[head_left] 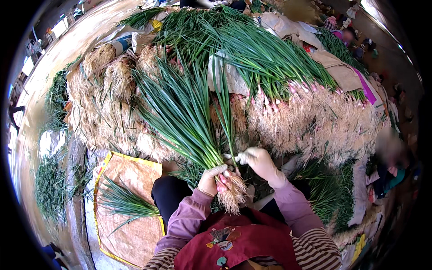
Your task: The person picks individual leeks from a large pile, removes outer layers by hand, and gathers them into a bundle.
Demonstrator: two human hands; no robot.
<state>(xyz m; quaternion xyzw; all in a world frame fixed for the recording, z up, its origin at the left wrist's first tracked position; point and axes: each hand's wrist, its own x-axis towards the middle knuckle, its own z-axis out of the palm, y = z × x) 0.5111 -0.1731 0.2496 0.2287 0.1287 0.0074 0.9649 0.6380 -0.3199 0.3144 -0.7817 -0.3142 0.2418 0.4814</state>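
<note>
A bunch of green onions [191,128] with pinkish bulbs and long pale roots is held in front of me, its leaves fanning up and to the left. My left hand [212,180], in a pale glove, is wrapped round the bunch just above the bulbs. My right hand [261,163], gloved too, has its fingers pinched at a thin green stalk [228,130] beside the bunch, apart from my left hand. The roots [232,195] hang below my left hand over my lap.
Behind lies a large heap of green onions [265,54] with matted roots [306,119] facing me. To the left, a small bunch [128,201] rests on an orange woven sheet [130,238] with yellow edging. Loose greens [330,189] lie at right, near another person [387,177].
</note>
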